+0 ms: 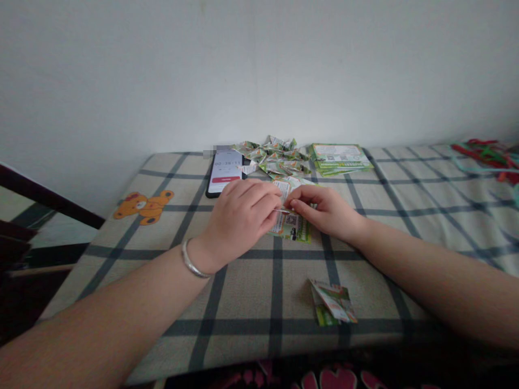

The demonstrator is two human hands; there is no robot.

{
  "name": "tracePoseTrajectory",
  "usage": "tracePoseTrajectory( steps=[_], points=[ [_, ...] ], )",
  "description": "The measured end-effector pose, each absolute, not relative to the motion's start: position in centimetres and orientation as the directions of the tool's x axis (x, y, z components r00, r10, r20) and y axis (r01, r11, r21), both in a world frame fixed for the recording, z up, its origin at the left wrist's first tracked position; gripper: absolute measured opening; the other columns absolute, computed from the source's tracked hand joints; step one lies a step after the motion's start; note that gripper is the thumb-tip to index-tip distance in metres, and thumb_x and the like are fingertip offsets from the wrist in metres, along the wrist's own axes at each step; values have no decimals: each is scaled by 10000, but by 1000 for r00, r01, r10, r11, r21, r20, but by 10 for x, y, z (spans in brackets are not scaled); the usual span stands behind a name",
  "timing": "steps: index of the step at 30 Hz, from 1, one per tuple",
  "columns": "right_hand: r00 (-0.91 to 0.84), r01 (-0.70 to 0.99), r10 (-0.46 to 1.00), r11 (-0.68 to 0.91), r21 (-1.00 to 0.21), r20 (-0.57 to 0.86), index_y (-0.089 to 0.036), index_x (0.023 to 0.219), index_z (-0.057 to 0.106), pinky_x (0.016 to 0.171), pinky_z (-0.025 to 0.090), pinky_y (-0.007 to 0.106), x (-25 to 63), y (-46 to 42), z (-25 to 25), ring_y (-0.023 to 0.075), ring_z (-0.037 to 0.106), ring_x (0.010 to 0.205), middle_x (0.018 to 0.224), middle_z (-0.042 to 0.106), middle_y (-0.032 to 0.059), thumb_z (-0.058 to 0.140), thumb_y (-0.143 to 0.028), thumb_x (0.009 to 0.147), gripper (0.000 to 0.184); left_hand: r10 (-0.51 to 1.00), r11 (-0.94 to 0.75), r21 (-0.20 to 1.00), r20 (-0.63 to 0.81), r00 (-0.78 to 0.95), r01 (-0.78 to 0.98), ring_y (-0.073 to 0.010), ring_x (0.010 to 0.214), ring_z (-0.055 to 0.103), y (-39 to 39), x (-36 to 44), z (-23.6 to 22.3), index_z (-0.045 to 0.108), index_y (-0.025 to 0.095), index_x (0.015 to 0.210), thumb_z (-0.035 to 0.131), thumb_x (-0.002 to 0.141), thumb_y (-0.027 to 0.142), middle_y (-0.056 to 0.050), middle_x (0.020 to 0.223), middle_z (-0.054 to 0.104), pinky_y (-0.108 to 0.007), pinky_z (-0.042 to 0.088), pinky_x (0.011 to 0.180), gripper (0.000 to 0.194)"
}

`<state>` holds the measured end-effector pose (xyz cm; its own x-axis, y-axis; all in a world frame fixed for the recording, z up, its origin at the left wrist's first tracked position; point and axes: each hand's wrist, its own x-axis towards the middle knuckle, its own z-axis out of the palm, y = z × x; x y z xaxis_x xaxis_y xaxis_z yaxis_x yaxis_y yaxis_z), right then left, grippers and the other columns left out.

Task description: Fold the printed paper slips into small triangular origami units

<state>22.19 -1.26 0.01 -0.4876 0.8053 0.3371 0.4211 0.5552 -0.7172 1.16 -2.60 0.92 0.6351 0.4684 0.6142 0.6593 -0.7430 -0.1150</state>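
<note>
Plaid cloth (239,302): leaflet (300,226) btwn L grip (246,210), R grip (326,212)

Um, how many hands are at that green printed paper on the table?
2. The left hand, silver bracelet at its wrist, is at the left of the printed paper; the right hand, at its right.

A green printed paper (300,231), bearing a square code, lies partly covered on the checked tablecloth (251,292).
</note>
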Motion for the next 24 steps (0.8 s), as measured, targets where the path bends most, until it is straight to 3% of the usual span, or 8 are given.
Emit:
tracePoseTrajectory(
  steps=[6,10,15,24],
  points=[
    [-489,418,795,576,-703,360,-168,819,639,685,462,275,225,-14,4,150,594,746,786,676,46,491,-327,922,241,505,-710,-155,567,651,687,-224,809,619,-23,12,9,596,164,838,543,858,158,-32,790,660,-389,484,802,56],
    [-521,412,746,645,-644,415,-160,861,641,637,466,250,226,-15,3,124,587,678,768,667,29,583,-285,860,139,519,-671,-166,592,617,723,-213,723,610,-23,11,8,595,169,807,567,812,140,-14,718,638,-354,473,710,41],
    [-462,450,740,670,-590,489,-169,800,635,591,453,213,224,-13,-3,94,579,621,705,651,-4,612,-146,794,34,489,-704,-144,612,622,695,-204,709,615,-24,11,8,607,163,837,561,824,135,-14,729,647,-335,459,685,56],
    [-447,434,735,676,-595,509,-172,774,619,558,435,207,222,-16,-4,89,573,601,692,649,-8,613,-147,796,34,513,-741,-62,591,623,669,-193,708,636,-21,8,3,627,198,871,572,920,264,6,760,681,-318,422,647,99]
  ],
)
